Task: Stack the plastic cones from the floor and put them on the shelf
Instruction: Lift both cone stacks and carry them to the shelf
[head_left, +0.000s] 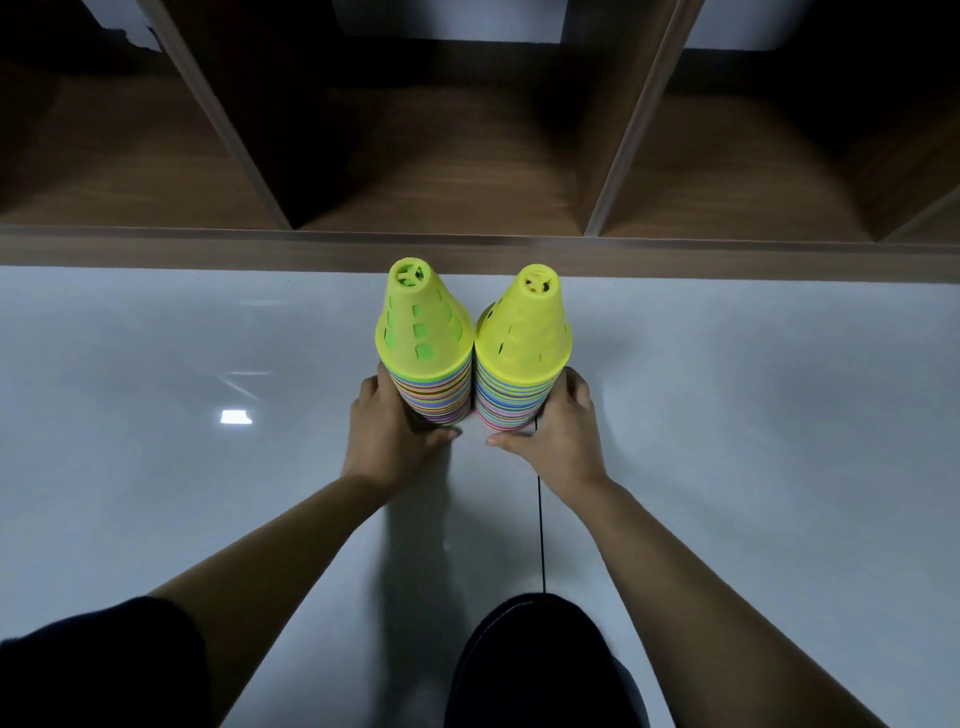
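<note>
L hand (393, 430) grips L cone stack (427, 364), R hand (551, 427) grips R cone stack (521, 369); both upright, touching; shelf (441, 208) just beyond, far side.

Two cone stacks are standing: left stack (423, 332), right stack (522, 338), each perhaps holding dozens. Two hands are showing: left hand (395, 431), right hand (558, 431).

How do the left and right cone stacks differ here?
The left stack shows green through the square holes of its yellow top cone; the right stack shows only dark slits. The left hand grips the left stack, the right hand the right stack. Both are yellow-topped, multicoloured below, and side by side, rims touching, before the shelf.
</note>
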